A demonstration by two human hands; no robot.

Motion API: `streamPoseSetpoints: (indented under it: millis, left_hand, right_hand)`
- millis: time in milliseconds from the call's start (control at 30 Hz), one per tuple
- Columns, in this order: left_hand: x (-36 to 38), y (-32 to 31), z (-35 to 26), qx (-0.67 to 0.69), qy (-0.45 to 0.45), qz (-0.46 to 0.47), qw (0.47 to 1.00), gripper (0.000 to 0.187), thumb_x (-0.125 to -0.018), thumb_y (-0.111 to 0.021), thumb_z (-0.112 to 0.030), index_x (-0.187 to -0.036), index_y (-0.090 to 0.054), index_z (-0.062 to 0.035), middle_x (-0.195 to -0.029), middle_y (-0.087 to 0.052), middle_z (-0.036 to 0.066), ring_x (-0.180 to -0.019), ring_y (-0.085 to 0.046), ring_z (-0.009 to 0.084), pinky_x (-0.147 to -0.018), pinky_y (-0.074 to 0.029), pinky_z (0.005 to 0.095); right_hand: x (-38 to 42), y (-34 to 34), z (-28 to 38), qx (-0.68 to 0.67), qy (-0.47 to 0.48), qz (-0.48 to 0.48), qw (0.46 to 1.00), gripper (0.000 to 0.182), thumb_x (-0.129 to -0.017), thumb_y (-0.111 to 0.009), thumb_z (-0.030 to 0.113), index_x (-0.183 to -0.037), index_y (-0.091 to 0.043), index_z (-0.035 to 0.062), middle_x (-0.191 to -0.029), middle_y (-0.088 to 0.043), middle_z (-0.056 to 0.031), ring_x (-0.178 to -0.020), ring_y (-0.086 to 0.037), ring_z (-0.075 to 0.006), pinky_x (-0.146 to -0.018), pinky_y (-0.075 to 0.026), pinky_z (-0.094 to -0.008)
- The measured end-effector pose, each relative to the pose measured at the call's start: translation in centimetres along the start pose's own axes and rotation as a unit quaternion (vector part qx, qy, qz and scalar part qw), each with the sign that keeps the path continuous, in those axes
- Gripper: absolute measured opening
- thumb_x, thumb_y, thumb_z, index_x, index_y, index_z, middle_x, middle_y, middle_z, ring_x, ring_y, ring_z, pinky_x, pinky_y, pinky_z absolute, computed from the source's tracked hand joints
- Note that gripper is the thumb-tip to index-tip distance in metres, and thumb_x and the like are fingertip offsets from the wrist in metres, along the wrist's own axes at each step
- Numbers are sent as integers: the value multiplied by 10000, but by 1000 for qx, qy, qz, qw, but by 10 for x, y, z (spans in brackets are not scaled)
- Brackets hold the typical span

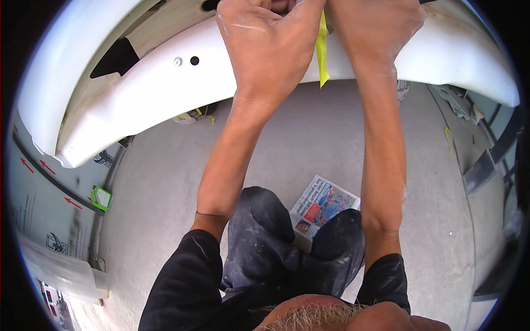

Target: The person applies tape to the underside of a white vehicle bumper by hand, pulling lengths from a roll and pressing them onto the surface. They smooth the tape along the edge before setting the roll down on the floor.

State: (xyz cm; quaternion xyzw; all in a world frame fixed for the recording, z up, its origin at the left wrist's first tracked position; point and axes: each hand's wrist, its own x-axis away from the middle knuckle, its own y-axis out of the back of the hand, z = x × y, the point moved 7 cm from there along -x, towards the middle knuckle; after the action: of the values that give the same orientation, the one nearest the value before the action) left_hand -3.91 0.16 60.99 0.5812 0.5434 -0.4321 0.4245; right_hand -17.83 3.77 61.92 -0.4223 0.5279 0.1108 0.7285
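On white bumper (165, 83), both hands (320, 33) pinching yellow tape (322, 49)

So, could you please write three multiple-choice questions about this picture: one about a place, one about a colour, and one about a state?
1. Where does the newspaper lie?
A. on the floor beside the person's knees
B. on top of the white panel
C. in the left hand

2. What colour is the tape strip hanging between the hands?
A. red
B. yellow
C. blue

3. How are the two hands placed?
A. both hang by the person's sides
B. one rests on the floor
C. both are raised together at the white panel

Answers:
1. A, the paper lies flat on the grey floor next to the dark trousers.
2. B, the strip is bright yellow against the white surface.
3. C, the left hand and right hand meet at the panel, either side of the strip.
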Motion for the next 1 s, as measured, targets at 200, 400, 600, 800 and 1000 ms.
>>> streamPoseSetpoints:
  millis: [200,400,600,800,1000]
  left_hand:
    - [6,2,-3,77,20,-11,997,374,-969,-670,-64,-627,-521,-36,-583,-448,-89,-548,-338,2,-482,-227,246]
    - [5,2,1,35,33,-21,999,376,-981,-654,-62,-628,-528,-34,-564,-420,-98,-544,-311,-5,-487,-201,243]
    - [7,7,30,67,56,17,996,178,-944,-723,-145,-908,-710,29,-686,-633,9,-557,-523,55,-506,-400,237]
    - [87,8,22,15,125,55,990,292,-1004,-698,-229,-870,-716,29,-689,-640,0,-582,-547,39,-532,-411,210]
    - [94,13,6,36,96,105,989,369,-1086,-565,-321,-1065,-726,10,-702,-634,28,-546,-515,41,-566,-443,213]
  right_hand:
    - [3,-3,6,-12,-51,10,999,168,-848,-792,99,-778,-751,-48,-574,-673,-98,-484,-545,-89,-483,-424,-300]
    - [2,-9,2,-27,-88,44,995,178,-850,-785,88,-763,-743,-62,-560,-661,-97,-486,-521,-75,-479,-415,-303]
    - [3,-10,9,12,-82,34,996,190,-846,-785,101,-767,-738,-66,-572,-669,-120,-484,-526,-94,-491,-423,-319]
    - [13,-13,20,44,-38,22,998,190,-849,-772,105,-793,-734,-73,-602,-678,-132,-519,-545,-101,-538,-445,-339]
    - [10,2,-4,-101,-144,145,974,226,-931,-749,135,-810,-749,-56,-642,-682,-59,-559,-547,-63,-512,-412,-261]
